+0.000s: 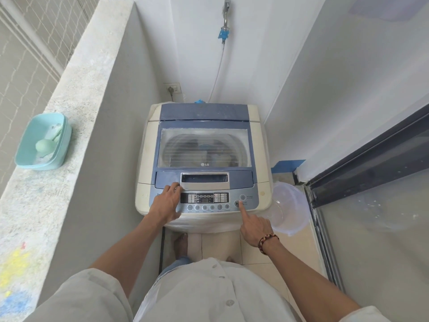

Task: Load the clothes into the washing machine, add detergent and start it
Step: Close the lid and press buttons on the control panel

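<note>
The right hand [255,226] points with its index finger straight out, the tip pressed on the start button [237,203] at the right end of the control panel [210,201], while the other fingers are curled back into the palm and hold nothing; a beaded bracelet [267,242] circles that wrist. The left hand [167,201] lies flat and relaxed on the left end of the same panel, fingers loosely spread, their tips reaching the edge of the lid handle [204,178]. The two hands are well apart, one at each end of the panel. The washing machine [204,159] stands straight ahead in a narrow nook, its lid [204,145] down, and through the clear window the clothes [209,149] show dimly inside the drum. Just beside the machine on the right, an upturned clear plastic basin [289,209] sits on the tiled floor [255,259]. On the concrete ledge [69,108] to the left rests a pale green tub [43,142] with a scoop [46,145] in it. On the wall behind, a tap [224,19] feeds a hose [218,73] down to the machine, and a plug sits in the socket [172,89]. A dark-framed sliding door [371,159] runs along the right.
</note>
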